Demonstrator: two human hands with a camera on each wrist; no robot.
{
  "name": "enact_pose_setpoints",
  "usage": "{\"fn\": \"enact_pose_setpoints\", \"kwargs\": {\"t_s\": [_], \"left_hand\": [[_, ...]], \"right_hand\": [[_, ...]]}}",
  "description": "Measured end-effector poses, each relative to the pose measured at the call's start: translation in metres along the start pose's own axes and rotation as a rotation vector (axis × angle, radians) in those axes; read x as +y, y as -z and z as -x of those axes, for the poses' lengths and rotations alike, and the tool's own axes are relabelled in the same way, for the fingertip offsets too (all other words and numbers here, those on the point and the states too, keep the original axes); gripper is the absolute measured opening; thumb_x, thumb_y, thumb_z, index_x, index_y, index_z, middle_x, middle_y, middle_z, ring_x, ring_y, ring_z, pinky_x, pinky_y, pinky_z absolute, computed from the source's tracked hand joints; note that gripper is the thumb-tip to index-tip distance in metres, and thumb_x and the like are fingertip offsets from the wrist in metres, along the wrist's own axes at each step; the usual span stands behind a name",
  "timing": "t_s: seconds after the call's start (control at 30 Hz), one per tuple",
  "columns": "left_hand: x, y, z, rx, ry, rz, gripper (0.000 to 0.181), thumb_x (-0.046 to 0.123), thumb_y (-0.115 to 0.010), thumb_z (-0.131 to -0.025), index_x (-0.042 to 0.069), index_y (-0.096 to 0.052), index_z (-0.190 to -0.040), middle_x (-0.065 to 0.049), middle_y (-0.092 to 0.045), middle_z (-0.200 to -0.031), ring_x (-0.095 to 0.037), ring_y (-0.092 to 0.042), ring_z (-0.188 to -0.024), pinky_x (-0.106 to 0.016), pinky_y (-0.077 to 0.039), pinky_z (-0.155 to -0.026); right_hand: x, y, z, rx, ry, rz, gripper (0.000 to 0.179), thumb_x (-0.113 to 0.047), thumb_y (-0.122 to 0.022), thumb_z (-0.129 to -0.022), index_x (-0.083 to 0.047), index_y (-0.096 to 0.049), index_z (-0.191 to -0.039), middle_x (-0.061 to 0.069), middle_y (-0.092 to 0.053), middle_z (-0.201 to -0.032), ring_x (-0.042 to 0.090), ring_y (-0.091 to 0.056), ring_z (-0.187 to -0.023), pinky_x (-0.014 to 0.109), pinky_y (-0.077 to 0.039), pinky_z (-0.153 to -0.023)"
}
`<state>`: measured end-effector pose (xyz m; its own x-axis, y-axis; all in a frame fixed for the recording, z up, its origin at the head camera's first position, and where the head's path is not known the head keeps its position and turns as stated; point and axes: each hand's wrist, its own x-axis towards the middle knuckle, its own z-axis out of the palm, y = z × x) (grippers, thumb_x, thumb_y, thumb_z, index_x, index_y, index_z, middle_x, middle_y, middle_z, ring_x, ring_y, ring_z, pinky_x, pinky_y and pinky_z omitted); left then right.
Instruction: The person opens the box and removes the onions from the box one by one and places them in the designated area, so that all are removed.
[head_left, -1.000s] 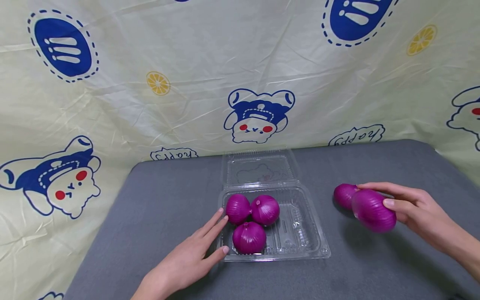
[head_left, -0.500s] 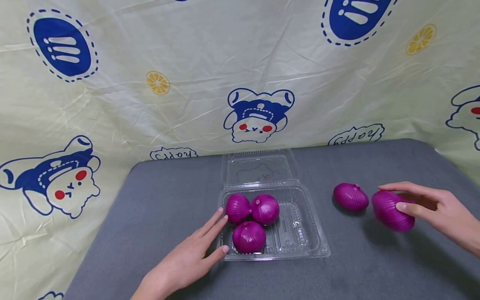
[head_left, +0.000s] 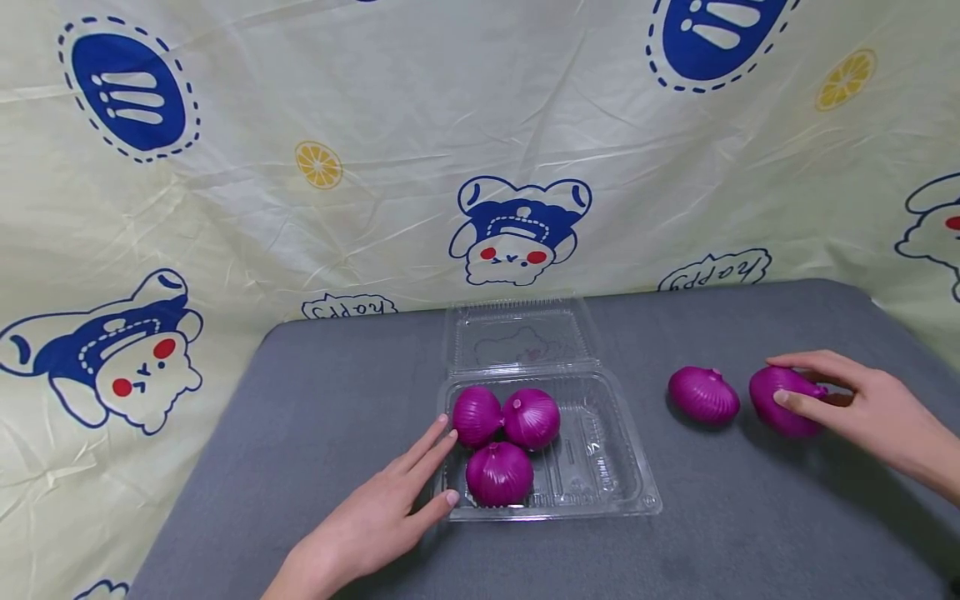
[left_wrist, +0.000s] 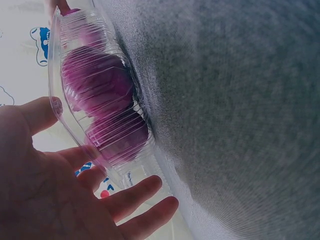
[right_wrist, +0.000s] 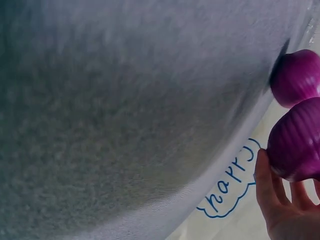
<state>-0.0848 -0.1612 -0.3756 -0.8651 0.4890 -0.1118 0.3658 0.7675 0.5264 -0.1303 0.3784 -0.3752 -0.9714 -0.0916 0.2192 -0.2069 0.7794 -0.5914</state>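
Held onion [right_wrist: 296, 140], gap beneath, right-wrist view only

The person's left hand [head_left: 375, 518] is bare, with slim, tapering fingers [head_left: 417, 448], a short, rounded thumbnail [head_left: 452, 498] and a narrow wrist leading into an uncovered left forearm [head_left: 303, 573]. The right hand [head_left: 862, 408] is likewise bare, slender in build, with a short thumbnail and an uncovered right forearm [head_left: 933, 467] that the picture edge cuts off. In the left wrist view the palm [left_wrist: 45, 195] is dim and shaded, its finer lines hard to make out, and the fingertips [left_wrist: 170, 203] are rounded.
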Motion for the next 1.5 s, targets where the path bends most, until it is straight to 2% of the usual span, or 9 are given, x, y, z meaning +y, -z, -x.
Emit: {"fn": "enact_pose_setpoints", "kwargs": {"t_s": [0.13, 0.37, 0.53, 0.67, 0.77, 0.83, 1.07, 1.33, 1.5], "left_hand": [[0.000, 0.000, 0.000, -0.002, 0.004, 0.001, 0.065, 0.058, -0.045, -0.099, 0.038, -0.020, -0.156, 0.022, -0.006, -0.161, -0.018, -0.029, -0.143, -0.052, -0.036, -0.107], [-0.002, 0.000, 0.000, 0.008, -0.002, -0.007, 0.065, 0.059, -0.044, -0.099, 0.039, -0.021, -0.156, 0.022, -0.007, -0.161, -0.016, -0.028, -0.143, -0.051, -0.036, -0.108], [-0.002, 0.000, -0.001, 0.002, 0.005, -0.007, 0.066, 0.057, -0.046, -0.099, 0.039, -0.020, -0.156, 0.023, -0.005, -0.161, -0.016, -0.028, -0.143, -0.050, -0.035, -0.108], [-0.003, 0.000, -0.002, -0.010, 0.019, -0.010, 0.067, 0.057, -0.047, -0.098, 0.039, -0.019, -0.156, 0.024, -0.004, -0.161, -0.015, -0.026, -0.144, -0.049, -0.034, -0.109], [-0.002, -0.001, -0.002, -0.014, 0.028, -0.010, 0.067, 0.058, -0.047, -0.098, 0.040, -0.019, -0.156, 0.025, -0.003, -0.160, -0.015, -0.026, -0.144, -0.049, -0.034, -0.109], [-0.002, -0.001, -0.002, -0.013, 0.029, -0.012, 0.067, 0.057, -0.047, -0.098, 0.040, -0.019, -0.156, 0.025, -0.003, -0.160, -0.014, -0.026, -0.144, -0.049, -0.034, -0.109], [-0.003, -0.001, -0.002, -0.010, 0.026, -0.009, 0.067, 0.057, -0.047, -0.098, 0.039, -0.019, -0.156, 0.024, -0.003, -0.160, -0.015, -0.026, -0.144, -0.049, -0.034, -0.109], [-0.003, 0.000, -0.001, -0.011, 0.028, -0.005, 0.067, 0.058, -0.047, -0.098, 0.040, -0.019, -0.156, 0.024, -0.004, -0.161, -0.015, -0.027, -0.144, -0.049, -0.035, -0.109], [-0.002, 0.000, 0.000, 0.003, 0.012, -0.006, 0.066, 0.057, -0.046, -0.099, 0.039, -0.021, -0.156, 0.023, -0.006, -0.161, -0.016, -0.028, -0.143, -0.050, -0.035, -0.108]], "right_hand": [[0.009, -0.002, -0.006, 0.004, 0.002, 0.049, 0.042, -0.028, -0.078, -0.087, -0.016, -0.065, -0.125, -0.024, -0.051, -0.114, -0.014, -0.042, -0.095, 0.003, -0.038, -0.069], [0.014, -0.010, -0.015, -0.040, -0.017, 0.148, 0.050, -0.038, -0.079, -0.084, -0.013, -0.065, -0.125, 0.017, -0.060, -0.122, -0.019, -0.035, -0.090, 0.005, -0.037, -0.063], [0.015, -0.012, -0.018, -0.043, -0.009, 0.176, 0.051, -0.039, -0.079, -0.083, -0.013, -0.065, -0.125, 0.020, -0.059, -0.124, -0.017, -0.035, -0.089, 0.010, -0.039, -0.062], [0.015, -0.013, -0.018, -0.066, -0.017, 0.182, 0.058, -0.041, -0.078, -0.084, -0.013, -0.060, -0.132, 0.021, -0.056, -0.129, 0.013, -0.049, -0.105, 0.025, -0.041, -0.069], [0.014, -0.014, -0.017, -0.099, -0.016, 0.189, 0.066, -0.042, -0.077, -0.084, -0.010, -0.055, -0.137, 0.025, -0.051, -0.132, 0.040, -0.047, -0.111, 0.045, -0.045, -0.075], [0.014, -0.014, -0.016, -0.113, -0.005, 0.196, 0.069, -0.041, -0.079, -0.082, -0.009, -0.054, -0.138, 0.026, -0.050, -0.132, 0.044, -0.047, -0.112, 0.055, -0.044, -0.075], [0.016, -0.013, -0.014, -0.114, 0.022, 0.203, 0.071, -0.040, -0.083, -0.078, -0.009, -0.056, -0.136, 0.027, -0.056, -0.124, 0.040, -0.053, -0.103, 0.033, -0.044, -0.064], [0.013, -0.017, -0.018, -0.105, 0.014, 0.204, 0.072, -0.042, -0.083, -0.078, -0.007, -0.056, -0.135, 0.029, -0.055, -0.124, 0.041, -0.051, -0.104, 0.040, -0.045, -0.066], [0.013, -0.017, -0.019, -0.106, 0.026, 0.203, 0.072, -0.041, -0.082, -0.079, -0.006, -0.055, -0.135, 0.028, -0.055, -0.125, 0.041, -0.051, -0.105, 0.037, -0.045, -0.067]]}}
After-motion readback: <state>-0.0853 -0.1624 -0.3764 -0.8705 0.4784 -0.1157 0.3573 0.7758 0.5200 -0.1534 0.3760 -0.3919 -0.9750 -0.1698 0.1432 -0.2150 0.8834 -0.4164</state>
